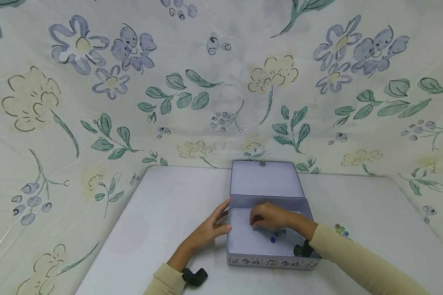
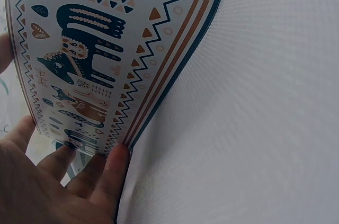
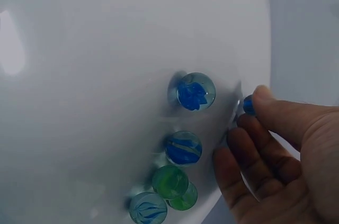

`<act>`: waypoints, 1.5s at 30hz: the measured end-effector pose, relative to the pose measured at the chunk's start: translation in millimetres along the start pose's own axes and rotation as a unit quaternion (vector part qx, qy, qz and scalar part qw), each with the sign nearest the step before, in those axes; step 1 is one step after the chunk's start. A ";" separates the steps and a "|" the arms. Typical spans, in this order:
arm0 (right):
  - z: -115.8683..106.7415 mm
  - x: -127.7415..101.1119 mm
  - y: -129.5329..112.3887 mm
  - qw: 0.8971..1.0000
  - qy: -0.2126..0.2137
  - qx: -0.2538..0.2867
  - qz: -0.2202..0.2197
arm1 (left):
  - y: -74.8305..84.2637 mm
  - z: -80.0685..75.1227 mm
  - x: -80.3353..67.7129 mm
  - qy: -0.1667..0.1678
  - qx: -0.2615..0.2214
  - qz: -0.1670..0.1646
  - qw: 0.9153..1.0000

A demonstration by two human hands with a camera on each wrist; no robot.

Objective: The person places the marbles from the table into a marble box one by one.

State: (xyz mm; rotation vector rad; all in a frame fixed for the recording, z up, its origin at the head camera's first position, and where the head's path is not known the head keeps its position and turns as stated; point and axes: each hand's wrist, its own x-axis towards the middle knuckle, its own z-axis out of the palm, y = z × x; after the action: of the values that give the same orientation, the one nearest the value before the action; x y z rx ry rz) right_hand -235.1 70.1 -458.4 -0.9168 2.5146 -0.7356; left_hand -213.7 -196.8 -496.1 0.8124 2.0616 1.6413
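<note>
A metal tin [image 1: 258, 261] with a patterned outside and a pale inside stands on the table, its hinged lid [image 1: 266, 178] raised at the back. Against the tin's left side rests my left hand [image 1: 205, 231]; in the left wrist view its fingers [image 2: 114, 173] touch the printed wall. My right hand [image 1: 271, 216] is inside the tin, low over its floor. Between thumb and fingers it pinches a blue marble [image 3: 248, 105], partly hidden by the thumb. Several marbles lie loose beside that hand, among them a clear one with blue inside [image 3: 196, 91] and a green one [image 3: 170, 180].
Right of the tin, a small cluster of coloured marbles [image 1: 341, 230] lies on the white table [image 1: 162, 205]. A floral cloth [image 1: 192, 123] hangs behind and around the table. Black wrist cameras sit at both sleeves, the right one [image 1: 303, 249] over the tin's front right corner.
</note>
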 end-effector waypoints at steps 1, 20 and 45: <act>-0.1 -0.3 -0.3 1.000 0.000 -0.001 -0.002 | -0.2 0.1 -0.1 0.001 0.001 0.000 1.000; 1.7 -0.4 -0.5 1.000 0.003 -0.021 -0.001 | -0.3 -1.4 -0.1 -0.004 -0.003 -0.001 1.000; -18.7 -7.6 -13.3 0.997 0.049 0.014 -0.052 | 4.2 -0.9 -1.0 -0.005 0.004 -0.007 1.000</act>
State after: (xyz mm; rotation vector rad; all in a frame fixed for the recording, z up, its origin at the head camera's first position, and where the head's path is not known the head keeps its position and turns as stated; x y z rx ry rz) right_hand -232.4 73.0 -434.5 -1.0309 2.5498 -0.8671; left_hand -212.6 -197.6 -491.9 0.8044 2.0645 1.6197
